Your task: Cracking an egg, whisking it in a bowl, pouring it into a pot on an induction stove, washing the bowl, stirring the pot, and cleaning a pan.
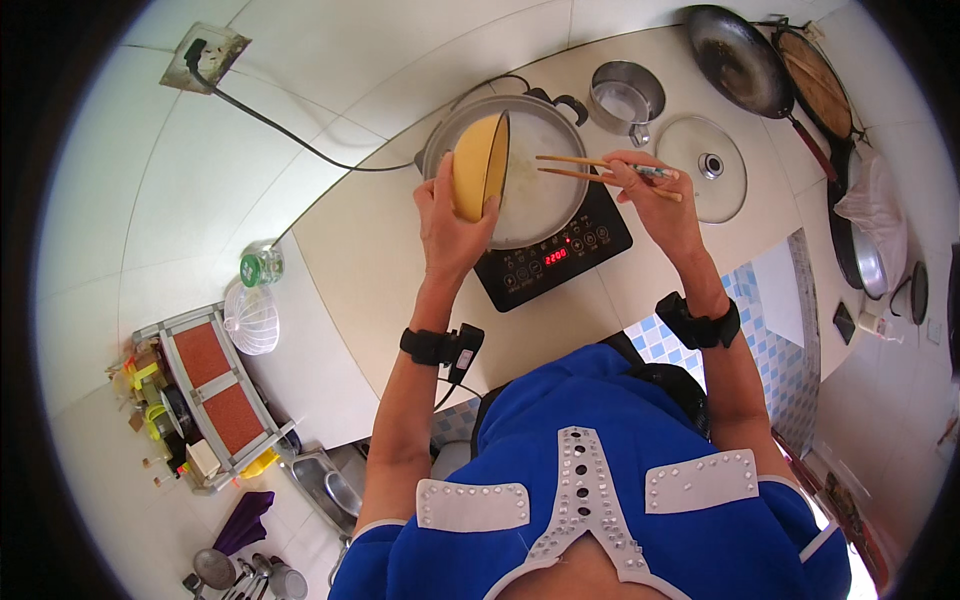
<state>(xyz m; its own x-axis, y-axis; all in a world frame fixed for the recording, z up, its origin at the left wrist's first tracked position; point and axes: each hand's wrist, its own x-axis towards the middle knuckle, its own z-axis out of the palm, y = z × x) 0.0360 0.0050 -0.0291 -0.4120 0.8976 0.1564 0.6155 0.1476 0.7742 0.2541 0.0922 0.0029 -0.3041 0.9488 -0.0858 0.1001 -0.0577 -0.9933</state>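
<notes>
My left hand (454, 229) grips a yellow bowl (475, 169) by its side and rim and holds it tilted over the left part of a wide pot (544, 232). The pot holds pale, cloudy liquid (534, 206) and stands on a black induction cooker (554, 257) with a lit red display. In my right hand (651, 196) is a pair of wooden chopsticks (574, 160), slightly apart, their tips over the pot's right half. The bowl's contents are hidden from view.
Behind the pot's right side stands a metal cup (627, 97); a glass lid (701, 169) lies to the right. A wok (739, 61) is at the back right. A power cord (285, 137) runs from the wall socket. A sink (327, 484) is at lower left.
</notes>
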